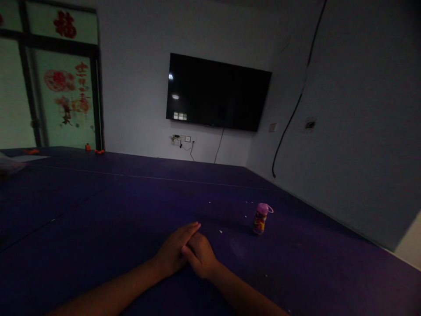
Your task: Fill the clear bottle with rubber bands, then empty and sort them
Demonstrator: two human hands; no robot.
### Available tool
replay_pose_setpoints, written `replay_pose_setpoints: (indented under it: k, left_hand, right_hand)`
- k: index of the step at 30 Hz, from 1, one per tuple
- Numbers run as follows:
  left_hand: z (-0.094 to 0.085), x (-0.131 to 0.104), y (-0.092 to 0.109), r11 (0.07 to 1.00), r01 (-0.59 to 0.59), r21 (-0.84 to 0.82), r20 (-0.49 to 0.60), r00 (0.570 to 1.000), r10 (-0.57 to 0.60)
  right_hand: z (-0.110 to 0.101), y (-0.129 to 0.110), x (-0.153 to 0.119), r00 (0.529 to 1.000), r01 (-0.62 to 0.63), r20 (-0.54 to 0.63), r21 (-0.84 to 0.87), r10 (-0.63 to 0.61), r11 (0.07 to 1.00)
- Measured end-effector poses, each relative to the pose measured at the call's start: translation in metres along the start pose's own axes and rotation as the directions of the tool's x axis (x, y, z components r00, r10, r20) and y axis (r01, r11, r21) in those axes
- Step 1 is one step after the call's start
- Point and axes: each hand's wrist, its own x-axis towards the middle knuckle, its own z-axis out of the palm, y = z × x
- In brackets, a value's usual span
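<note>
My left hand [174, 249] and my right hand [202, 255] are clasped together low in the middle of the head view, resting on the dark purple tabletop [108, 219]. The left fingers lie pressed together along the right hand. My right hand is closed against the left, its thumb crossing in front; its other fingers are partly hidden. No object shows between them. To the right of both hands, a small bottle [259, 221] with a pink cap and loop and a colourful label stands upright, apart from them.
Small white scraps [220, 231] lie near the bottle. At the far left edge are orange items [87, 147], a white sheet [36, 158] and a clear plastic bag [9, 164]. A black television [217, 94] hangs on the wall, and a dark cable [292, 114] dangles at the right.
</note>
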Motion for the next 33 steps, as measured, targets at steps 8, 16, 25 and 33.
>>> replay_pose_setpoints:
  k: [8,16,25,33]
  left_hand:
    - [-0.001,0.001,-0.002,0.987,0.135,-0.088,0.09,0.988,-0.127]
    - [-0.002,0.002,-0.003,0.99,0.097,-0.099,0.053,0.994,-0.092]
    - [-0.005,0.004,-0.001,0.987,0.1,-0.127,0.078,0.993,-0.091]
    - [-0.004,0.003,0.001,0.978,0.133,-0.163,0.085,0.989,-0.121]
  right_hand:
    - [0.009,-0.006,0.003,0.969,0.032,0.246,-0.136,0.002,0.99]
    - [0.015,-0.002,0.001,0.973,0.032,0.231,-0.215,0.019,0.976]
    - [0.009,-0.009,0.004,0.964,-0.014,0.256,-0.203,0.067,0.979]
    - [0.012,-0.006,0.003,0.967,0.0,0.25,-0.201,0.051,0.98]
